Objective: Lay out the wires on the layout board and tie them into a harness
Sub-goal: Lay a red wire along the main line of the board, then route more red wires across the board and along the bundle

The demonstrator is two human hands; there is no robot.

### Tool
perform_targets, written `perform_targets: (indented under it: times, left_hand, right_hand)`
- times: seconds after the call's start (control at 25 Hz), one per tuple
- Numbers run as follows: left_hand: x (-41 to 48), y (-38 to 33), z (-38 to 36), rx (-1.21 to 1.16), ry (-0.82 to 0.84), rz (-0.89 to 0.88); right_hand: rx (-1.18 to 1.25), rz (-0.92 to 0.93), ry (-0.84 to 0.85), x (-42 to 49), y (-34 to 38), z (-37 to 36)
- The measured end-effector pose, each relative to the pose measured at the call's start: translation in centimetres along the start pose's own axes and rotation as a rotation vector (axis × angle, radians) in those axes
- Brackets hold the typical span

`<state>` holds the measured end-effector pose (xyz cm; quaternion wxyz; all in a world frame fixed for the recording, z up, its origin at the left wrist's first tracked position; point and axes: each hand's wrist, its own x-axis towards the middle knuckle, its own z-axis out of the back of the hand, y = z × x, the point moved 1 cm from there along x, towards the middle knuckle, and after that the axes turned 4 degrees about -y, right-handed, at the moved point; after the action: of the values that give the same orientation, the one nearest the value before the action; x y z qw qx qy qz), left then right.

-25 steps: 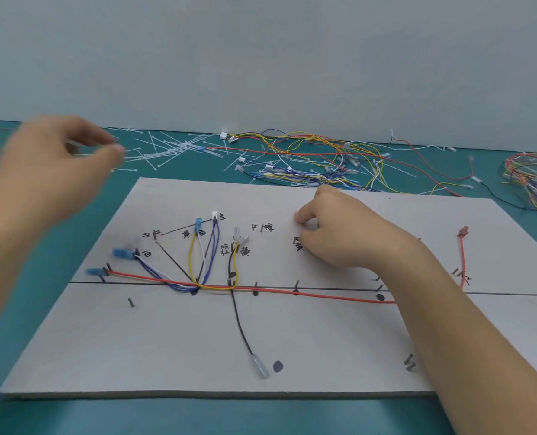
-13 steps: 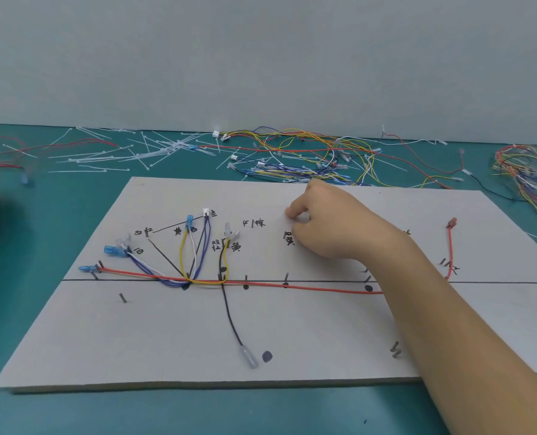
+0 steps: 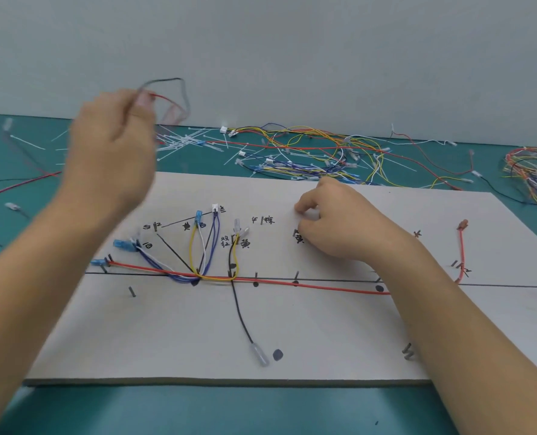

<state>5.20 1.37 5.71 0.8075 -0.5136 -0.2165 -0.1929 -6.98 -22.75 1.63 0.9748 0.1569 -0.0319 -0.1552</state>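
Pinching wires (image 3: 162, 96) | left hand (image 3: 110, 158) above board (image 3: 323, 334) | loop right of grip

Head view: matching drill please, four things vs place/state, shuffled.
1 left hand
2 right hand
3 long red wire
4 cable ties

A on the green table, beyond the layout board
B raised, pinching red-and-black wires
C resting on the board, fingers curled
D along the board's drawn black line

Pairs: 1-B, 2-C, 3-D, 4-A
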Motion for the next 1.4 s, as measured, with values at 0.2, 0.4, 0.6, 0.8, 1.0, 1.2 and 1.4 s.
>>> perform_targets:
  times: [0.2, 0.4, 0.6, 0.8, 1.0, 1.2, 1.4]
  left_hand:
    - [-5.6, -2.7, -3.3, -0.14, 0.303, -0.207]
    - [-7.0, -2.9, -3.6, -0.085, 0.414, -0.458]
    - [-7.0, -2.7, -3.3, -0.064, 0.43, -0.508]
    - [-5.5, -0.8, -2.4, 0.076, 0.414, -0.296]
    - [-3.7, 1.2, -1.5, 0.369, 0.522, -0.113]
    - [-1.9, 2.8, -0.7, 0.245, 0.293, -0.017]
    - [-0.1, 5.2, 1.1, 0.3, 0.093, 0.144]
  right_hand:
    - [0.528, 0.134, -0.104, -1.1, 2.1, 0.5]
    - [0.949, 0.249, -0.215, -0.6, 4.7, 1.7]
    - [0.711, 0.304, -0.172, 1.1, 4.7, 3.0]
    - [0.72, 0.378, -0.138, 2.5, 4.8, 5.4]
    - [1.196, 0.447, -0.026, 3.1, 6.3, 8.0]
    - [1.268, 0.332, -0.328, 4.0, 4.1, 10.5]
    - [0.746, -0.063, -0.541, 6.4, -1.1, 10.0]
